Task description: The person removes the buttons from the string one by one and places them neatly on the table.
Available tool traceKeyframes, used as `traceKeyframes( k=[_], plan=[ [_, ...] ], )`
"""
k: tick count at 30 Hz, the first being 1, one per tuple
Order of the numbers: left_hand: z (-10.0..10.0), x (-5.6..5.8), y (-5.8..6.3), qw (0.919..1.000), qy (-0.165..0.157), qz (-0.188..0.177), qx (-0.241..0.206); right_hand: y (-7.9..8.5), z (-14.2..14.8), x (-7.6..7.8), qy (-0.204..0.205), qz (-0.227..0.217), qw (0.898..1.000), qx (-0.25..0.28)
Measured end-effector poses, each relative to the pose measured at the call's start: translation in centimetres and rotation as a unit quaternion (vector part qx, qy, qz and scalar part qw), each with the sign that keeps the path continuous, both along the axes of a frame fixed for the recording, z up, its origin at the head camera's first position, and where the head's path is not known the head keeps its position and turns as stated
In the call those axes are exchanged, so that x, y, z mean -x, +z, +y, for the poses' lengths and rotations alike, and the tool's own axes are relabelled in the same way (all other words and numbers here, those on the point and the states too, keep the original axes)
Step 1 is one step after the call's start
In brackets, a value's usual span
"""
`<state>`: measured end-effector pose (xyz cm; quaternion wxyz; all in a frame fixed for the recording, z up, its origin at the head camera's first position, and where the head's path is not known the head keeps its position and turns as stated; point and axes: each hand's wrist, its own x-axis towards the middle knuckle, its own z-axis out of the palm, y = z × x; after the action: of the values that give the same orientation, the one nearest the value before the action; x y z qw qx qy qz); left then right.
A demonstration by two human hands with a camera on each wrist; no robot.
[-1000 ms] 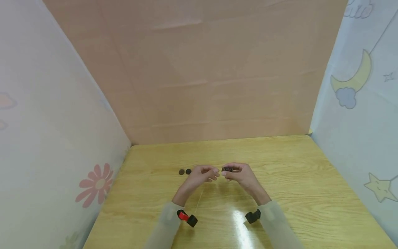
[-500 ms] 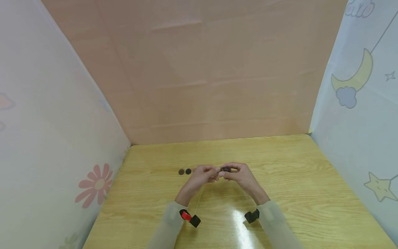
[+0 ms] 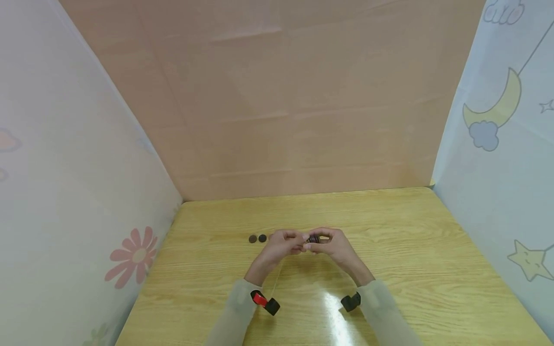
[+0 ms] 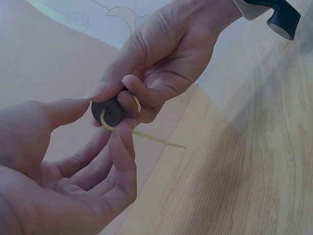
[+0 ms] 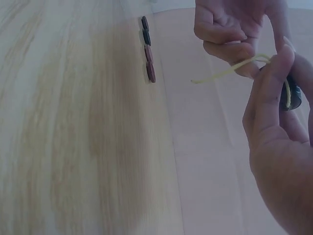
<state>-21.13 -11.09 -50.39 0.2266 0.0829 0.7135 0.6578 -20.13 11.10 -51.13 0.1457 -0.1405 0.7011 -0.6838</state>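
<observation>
A short stack of dark round buttons (image 3: 314,239) is gripped between the thumb and fingers of my right hand (image 3: 335,245). In the left wrist view the end button (image 4: 108,113) shows small holes, and a yellow string (image 4: 156,140) loops out of its face. My left hand (image 3: 279,246) meets the right one at that end, pinching the string by its fingertips (image 4: 122,129) at the button's lower edge. The string (image 5: 217,76) trails off freely in the right wrist view. Part of the stack is hidden by the right fingers.
Several loose buttons (image 5: 148,53) lie in a row on the wooden table (image 3: 389,240), left of my hands in the head view; the left hand partly covers the row. A tan backdrop (image 3: 281,120) rises behind the table, with printed panels (image 3: 497,168) at both sides.
My left hand has come right, from just apart to meeting the right hand at the stack's end. The stack has shifted slightly left and tilted.
</observation>
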Motion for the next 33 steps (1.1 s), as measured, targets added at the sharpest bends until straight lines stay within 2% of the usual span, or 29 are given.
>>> traceKeyframes(
  k=[6, 16, 25, 33],
  plan=[
    [0.0, 0.0, -0.2, 1.0, 0.0, -0.004, 0.003, -0.3, -0.1, -0.1, 0.012, 0.001, 1.0, 0.004],
    [0.1, -0.2, -0.1, 0.9996, 0.005, -0.017, -0.022, -0.4, 0.1, -0.3, 0.02, -0.001, 1.0, 0.002],
    [0.1, -0.1, -0.2, 0.9977, 0.02, -0.037, -0.054, -0.6, 0.9, -0.2, 0.079, 0.018, 0.996, 0.025],
    [-0.1, 0.0, -0.2, 0.9965, 0.025, -0.037, -0.07, -0.4, 1.0, -0.1, 0.128, 0.01, 0.99, 0.062]
  ],
)
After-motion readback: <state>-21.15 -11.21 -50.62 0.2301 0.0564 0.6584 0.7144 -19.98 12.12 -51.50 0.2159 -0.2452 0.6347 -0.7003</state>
